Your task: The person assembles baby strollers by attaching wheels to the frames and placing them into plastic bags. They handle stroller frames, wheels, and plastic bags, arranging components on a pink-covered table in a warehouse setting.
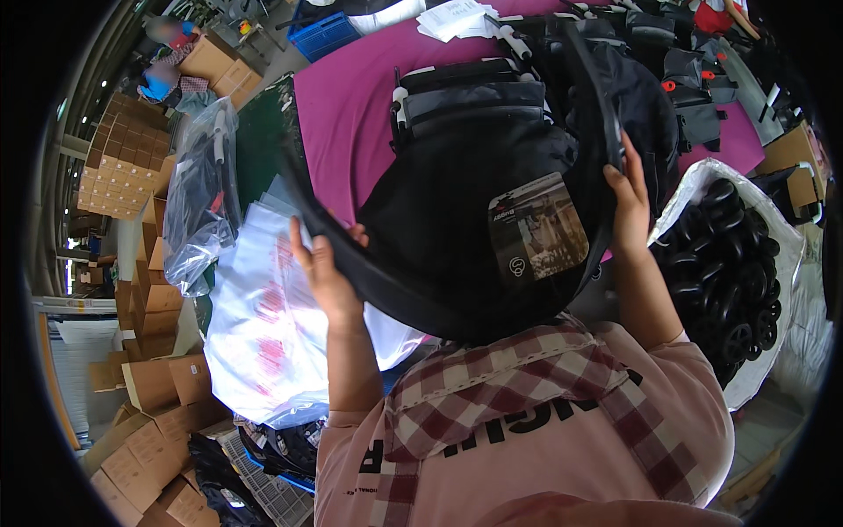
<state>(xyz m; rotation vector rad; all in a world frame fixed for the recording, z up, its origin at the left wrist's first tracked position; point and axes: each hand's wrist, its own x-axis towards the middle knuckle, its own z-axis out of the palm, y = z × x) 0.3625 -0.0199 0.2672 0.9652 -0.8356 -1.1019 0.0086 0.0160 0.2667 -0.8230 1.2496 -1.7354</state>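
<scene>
Between my hands I hold a black fabric stroller canopy (pixel 439 202) with a stiff curved rim, close in front of my chest. My left hand (pixel 329 272) grips the rim on the left; some fingertips show past its edge. Around the rim's right side, my right hand (pixel 628 198) is closed, thumb on the near face. A printed card label (pixel 538 227) with a photo lies against the fabric on the right half. Just beyond the canopy, a folded grey and black stroller part (pixel 474 101) with white fittings rests on the purple table cover (pixel 347 105).
To the right stands a white sack (pixel 716 171) full of black wheels (pixel 724 263). Clear plastic bags (pixel 263 316) and a bagged stroller part (pixel 202 193) lie at left. Cardboard boxes (pixel 162 386) stack beyond. More stroller parts (pixel 698 88) and a blue crate (pixel 323 37) stand at the back.
</scene>
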